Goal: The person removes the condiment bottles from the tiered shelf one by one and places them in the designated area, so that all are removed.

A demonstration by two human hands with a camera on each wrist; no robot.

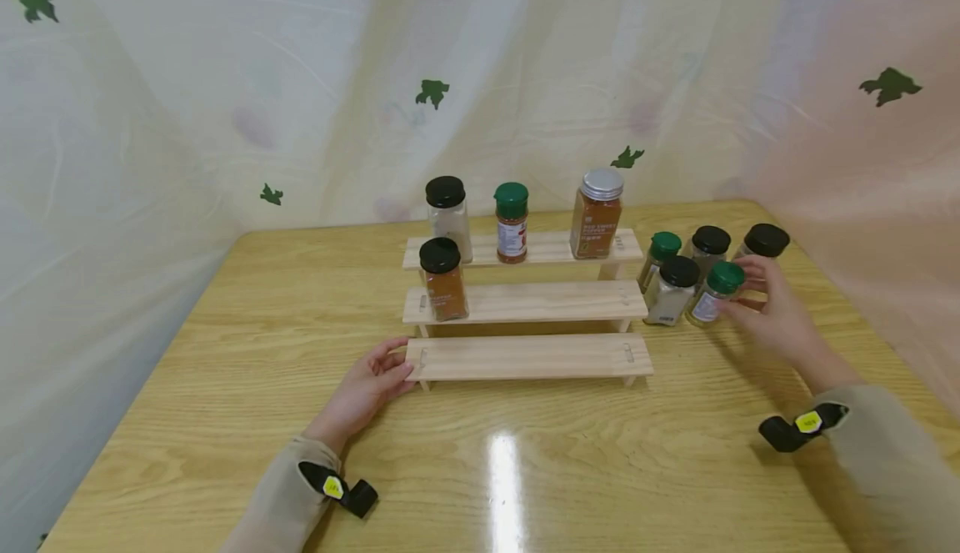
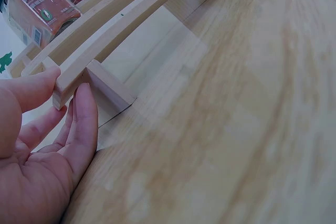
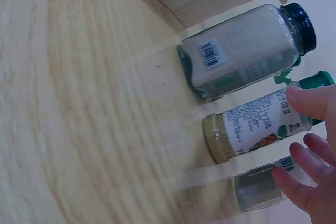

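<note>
In the head view, my left hand (image 1: 372,382) grips the left end of the lowest step of a three-step wooden spice rack (image 1: 525,357). The left wrist view shows the thumb on top of the board (image 2: 79,72) and fingers under it. My right hand (image 1: 772,315) is at a green-capped spice jar (image 1: 707,306) right of the rack. In the right wrist view, its thumb overlaps the upper label of that jar (image 3: 257,121), while the other fingers spread apart on the far side. A black-capped jar of pale powder (image 1: 667,299) stands beside it.
Behind stand another green-capped jar (image 1: 663,246) and two black-capped jars (image 1: 708,242). The rack's top step holds a black-capped jar (image 1: 448,219), a green-capped jar (image 1: 512,223) and a silver-capped jar (image 1: 597,215). An orange-brown pepper jar (image 1: 444,282) stands on the middle step.
</note>
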